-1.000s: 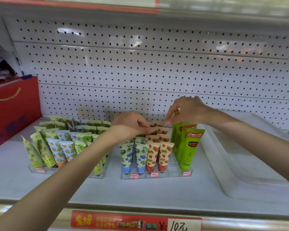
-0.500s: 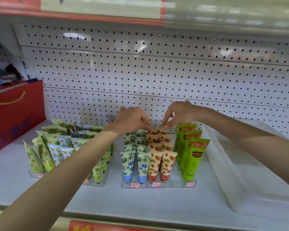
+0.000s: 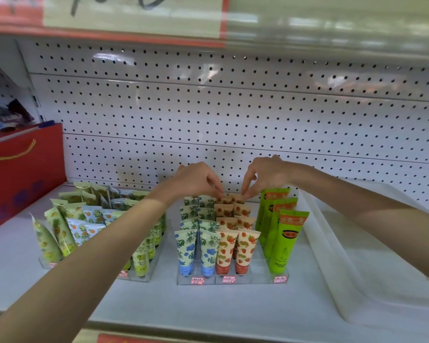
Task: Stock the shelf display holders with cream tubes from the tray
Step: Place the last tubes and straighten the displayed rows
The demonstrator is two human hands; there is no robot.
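A clear display holder (image 3: 233, 280) on the shelf carries rows of blue-flower tubes (image 3: 187, 251), strawberry tubes (image 3: 226, 252) and tall green tubes (image 3: 285, 238). My left hand (image 3: 196, 180) and my right hand (image 3: 263, 175) hover over the back row. Each pinches the top of a rear strawberry tube (image 3: 233, 199) with fingertips. A second clear holder (image 3: 134, 277) to the left holds pineapple and citrus tubes (image 3: 60, 231). The white tray (image 3: 357, 280) lies to the right, and no tubes show inside it.
A red gift bag (image 3: 22, 169) stands at the shelf's left end. White pegboard (image 3: 233, 115) forms the back wall close behind my hands. The upper shelf's edge with a price sign (image 3: 134, 16) hangs overhead. Bare shelf surface (image 3: 208, 308) runs along the front.
The camera view has tilted upward, so the shelf sits lower in the picture. Both hands stay at the back row of strawberry tubes, fingertips a little closer together.
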